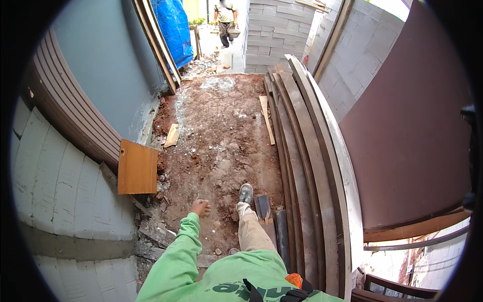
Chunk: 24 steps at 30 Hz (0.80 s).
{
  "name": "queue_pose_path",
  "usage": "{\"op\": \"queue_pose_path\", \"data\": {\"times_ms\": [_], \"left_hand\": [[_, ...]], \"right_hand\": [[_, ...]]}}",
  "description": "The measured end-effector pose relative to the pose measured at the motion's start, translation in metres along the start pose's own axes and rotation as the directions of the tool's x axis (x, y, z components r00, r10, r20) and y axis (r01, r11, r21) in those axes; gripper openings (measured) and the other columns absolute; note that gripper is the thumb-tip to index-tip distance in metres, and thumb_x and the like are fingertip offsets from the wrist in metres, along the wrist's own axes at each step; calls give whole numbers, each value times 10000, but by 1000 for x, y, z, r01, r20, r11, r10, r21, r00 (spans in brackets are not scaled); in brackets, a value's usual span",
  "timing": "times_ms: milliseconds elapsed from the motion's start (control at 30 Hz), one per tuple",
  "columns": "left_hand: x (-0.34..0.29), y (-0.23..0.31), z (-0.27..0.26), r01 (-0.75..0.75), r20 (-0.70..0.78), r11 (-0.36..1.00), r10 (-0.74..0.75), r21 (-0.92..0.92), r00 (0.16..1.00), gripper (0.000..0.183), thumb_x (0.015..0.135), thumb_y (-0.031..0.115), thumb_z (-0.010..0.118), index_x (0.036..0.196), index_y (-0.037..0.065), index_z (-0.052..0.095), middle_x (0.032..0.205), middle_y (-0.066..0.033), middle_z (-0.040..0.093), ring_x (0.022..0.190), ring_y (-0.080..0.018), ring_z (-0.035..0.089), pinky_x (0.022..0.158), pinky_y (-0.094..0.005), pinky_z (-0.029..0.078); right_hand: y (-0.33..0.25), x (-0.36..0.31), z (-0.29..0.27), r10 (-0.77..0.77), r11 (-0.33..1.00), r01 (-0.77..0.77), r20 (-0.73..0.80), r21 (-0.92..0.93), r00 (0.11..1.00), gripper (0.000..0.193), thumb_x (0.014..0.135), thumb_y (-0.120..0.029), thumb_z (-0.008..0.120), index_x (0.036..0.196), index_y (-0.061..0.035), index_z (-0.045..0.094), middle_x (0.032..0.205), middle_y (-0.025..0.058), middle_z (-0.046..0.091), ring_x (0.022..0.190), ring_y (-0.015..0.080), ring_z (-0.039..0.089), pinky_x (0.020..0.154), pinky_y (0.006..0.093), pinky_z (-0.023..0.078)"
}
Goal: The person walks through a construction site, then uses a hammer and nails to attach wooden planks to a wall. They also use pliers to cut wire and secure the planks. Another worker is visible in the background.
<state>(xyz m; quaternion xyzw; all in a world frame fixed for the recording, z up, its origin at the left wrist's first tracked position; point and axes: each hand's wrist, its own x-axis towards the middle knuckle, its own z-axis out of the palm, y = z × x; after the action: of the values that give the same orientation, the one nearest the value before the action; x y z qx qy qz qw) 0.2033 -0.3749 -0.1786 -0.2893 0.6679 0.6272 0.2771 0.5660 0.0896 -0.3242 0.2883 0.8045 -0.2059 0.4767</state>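
Observation:
My left hand (200, 207) hangs in front of me over the dirt ground, at the end of a green sleeve (173, 244). Its fingers are loosely curled in, and nothing shows in them. My right hand does not appear in the picture. One leg in beige trousers (254, 229) is stretched forward, with a grey shoe (245, 193) on the reddish dirt (216, 146). Just right of that leg lie short dark pieces (262, 206). Part of an orange item (294, 280) shows at my right side.
Long planks (312, 161) are stacked along the right. An orange-brown board (138, 167) leans at the left by a grey block wall (65, 191). Wood scraps (171, 136) and a thin slat (266, 120) lie ahead. Beyond a blue tarp (172, 32), another person (226, 22) carries a container.

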Motion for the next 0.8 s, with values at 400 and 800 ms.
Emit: {"op": "queue_pose_path", "data": {"times_ms": [400, 800], "left_hand": [[196, 166, -53, 293, -238, 942, -250, 165, 938, 290, 908, 252, 631, 1002, -20, 669, 893, -102, 704, 739, -215, 674, 640, -386, 545], [330, 270, -41, 28, 54, 412, -188, 911, 981, 412, 930, 387, 527, 1089, 38, 680, 1088, -143, 707, 974, -335, 681, 804, -461, 546]], "right_hand": [[-318, 170, -340, -114, 992, 118, 88, -37, 990, 648, 666, -426, 793, 1100, 36, 660, 1126, 220, 664, 1069, 324, 647, 909, 401, 514], [-594, 249, -693, -13, 997, 20, -91, 78, 996, 836, 702, -335, 822, 1314, 79, 431, 1287, 275, 570, 1190, 332, 594, 983, 393, 493]]}}
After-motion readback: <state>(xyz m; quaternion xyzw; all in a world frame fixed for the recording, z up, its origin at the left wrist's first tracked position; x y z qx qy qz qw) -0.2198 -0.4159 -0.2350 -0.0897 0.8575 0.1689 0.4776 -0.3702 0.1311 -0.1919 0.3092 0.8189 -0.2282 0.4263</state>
